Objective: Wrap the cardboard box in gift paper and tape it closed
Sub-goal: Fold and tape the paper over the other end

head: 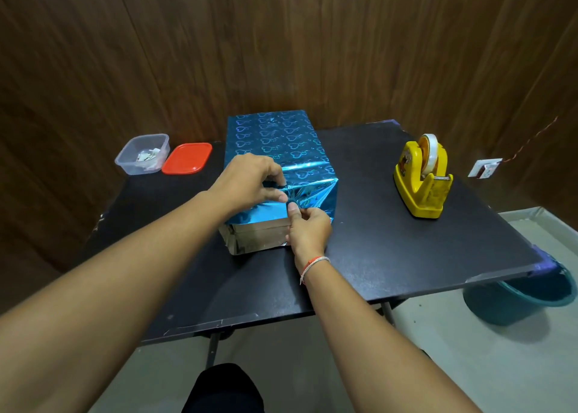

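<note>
The left hand [250, 181] pinches the gift paper [281, 149] down over the near end of the box [259, 237], whose long axis runs away from the person. The right hand [308, 228] pinches the adjoining fold. The tape dispenser [422, 178] stands nearer the right hand.

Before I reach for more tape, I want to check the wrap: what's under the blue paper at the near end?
Bare cardboard box shows below the paper. Both hands, left and right, pinch the fold, hiding the paper there; any tape can't be seen.
</note>
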